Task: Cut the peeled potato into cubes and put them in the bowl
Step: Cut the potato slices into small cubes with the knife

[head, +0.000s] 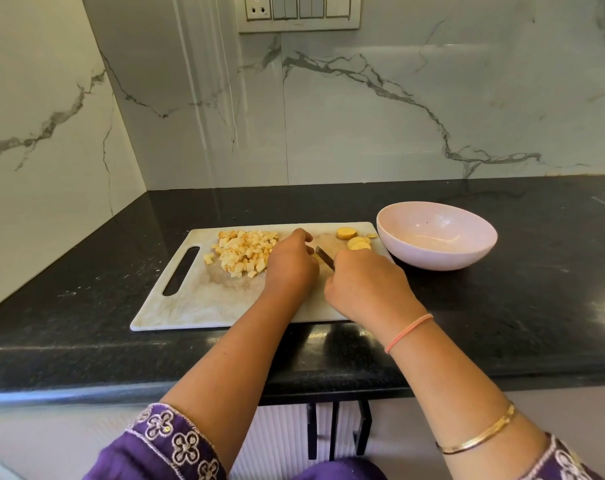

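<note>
here no writing reads; hands cut potato on board.

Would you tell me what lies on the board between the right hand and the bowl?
In the head view, uncut potato slices lie on the cutting board between the right hand and the bowl.

Little yellow potato cubes sit in a pile. Round potato slices lie near the pink bowl.

Home kitchen: black granite counter, marble-look backsplash, wall switch panel, chopping board.
</note>
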